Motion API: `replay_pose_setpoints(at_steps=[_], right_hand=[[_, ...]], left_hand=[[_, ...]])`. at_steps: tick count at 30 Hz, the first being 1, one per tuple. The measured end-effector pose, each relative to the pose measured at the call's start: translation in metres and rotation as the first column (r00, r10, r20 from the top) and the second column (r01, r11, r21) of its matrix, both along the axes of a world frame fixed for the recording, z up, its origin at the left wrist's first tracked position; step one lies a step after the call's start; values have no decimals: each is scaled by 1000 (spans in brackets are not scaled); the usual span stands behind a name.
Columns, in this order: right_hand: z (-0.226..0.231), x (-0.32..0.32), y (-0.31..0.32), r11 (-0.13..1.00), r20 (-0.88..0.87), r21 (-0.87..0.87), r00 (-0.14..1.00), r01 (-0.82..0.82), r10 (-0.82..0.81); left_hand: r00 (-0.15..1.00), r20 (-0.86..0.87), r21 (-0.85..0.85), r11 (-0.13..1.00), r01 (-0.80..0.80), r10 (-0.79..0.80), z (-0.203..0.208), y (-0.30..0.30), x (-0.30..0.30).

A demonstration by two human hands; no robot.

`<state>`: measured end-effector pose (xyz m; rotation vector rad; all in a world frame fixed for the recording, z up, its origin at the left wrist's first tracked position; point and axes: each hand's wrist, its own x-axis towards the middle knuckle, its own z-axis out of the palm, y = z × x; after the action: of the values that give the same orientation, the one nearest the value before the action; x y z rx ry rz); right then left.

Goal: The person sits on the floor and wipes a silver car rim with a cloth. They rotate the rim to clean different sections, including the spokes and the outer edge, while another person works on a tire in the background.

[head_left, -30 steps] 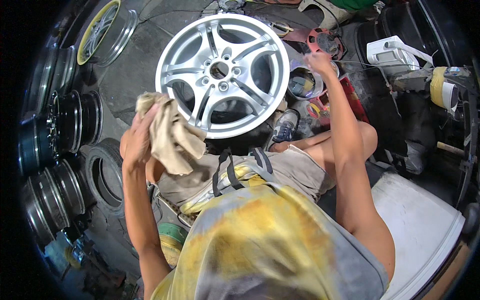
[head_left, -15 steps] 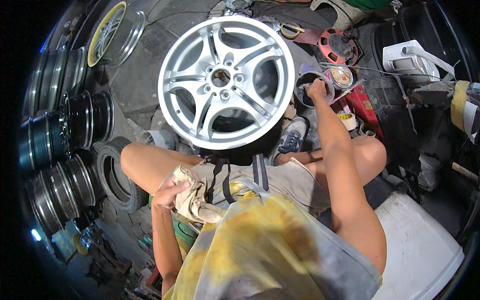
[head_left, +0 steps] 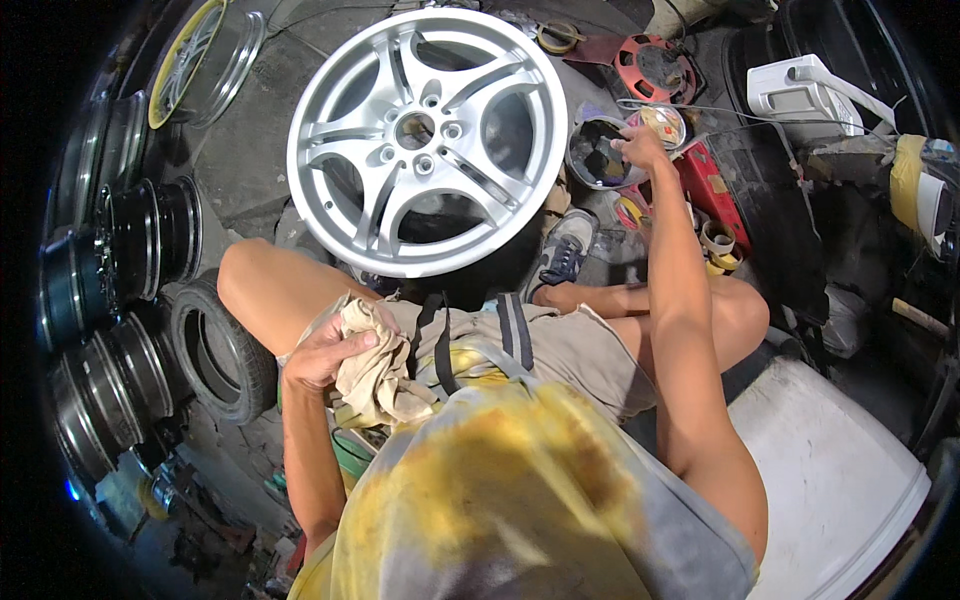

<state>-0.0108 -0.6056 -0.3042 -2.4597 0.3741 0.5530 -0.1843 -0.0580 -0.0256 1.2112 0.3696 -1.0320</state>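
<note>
In front of me a person sits with knees spread, wearing beige shorts (head_left: 590, 360) and a grey top stained yellow (head_left: 500, 470). The left hand (head_left: 328, 352) grips a crumpled beige cloth (head_left: 375, 370) over the lap, thumb pressed on top of the folds. The right arm reaches forward and away; its hand (head_left: 642, 147) is at the right edge of a round grey pail (head_left: 610, 184) with a dark inside, fingers curled, though I cannot tell whether they hold anything. Just left of the pail, beyond the knees, is a large silver five-spoke wheel rim (head_left: 442, 152), its face turned up. Near the right hand are a small round can with a pale top (head_left: 663, 125) and a long red box (head_left: 712, 185). A black rubber tyre (head_left: 255, 395) leans by the left knee, beside stacked dark metal rims (head_left: 150, 240).
</note>
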Motion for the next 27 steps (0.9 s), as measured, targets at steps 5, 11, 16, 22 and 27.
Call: replay_pose_setpoints(at_steps=[5,11,16,22,27], right_hand=[[39,-19,21,984,349,-128,934,128,-76],[16,-42,34,989,-21,28,989,-146,146],[35,-21,16,988,266,-157,963,3,39],[22,-12,12,920,269,-328,955,213,-125],[18,-10,63,838,126,-493,972,234,-197]], left_hand=[[997,24,-80,994,70,-68,-1,-3,6],[997,26,-97,992,78,-76,-1,-9,9],[998,8,-98,993,66,-65,0,-7,3],[998,33,-77,995,65,-62,0,-6,2],[1000,10,19,1000,-21,21,6,-5,-10]])
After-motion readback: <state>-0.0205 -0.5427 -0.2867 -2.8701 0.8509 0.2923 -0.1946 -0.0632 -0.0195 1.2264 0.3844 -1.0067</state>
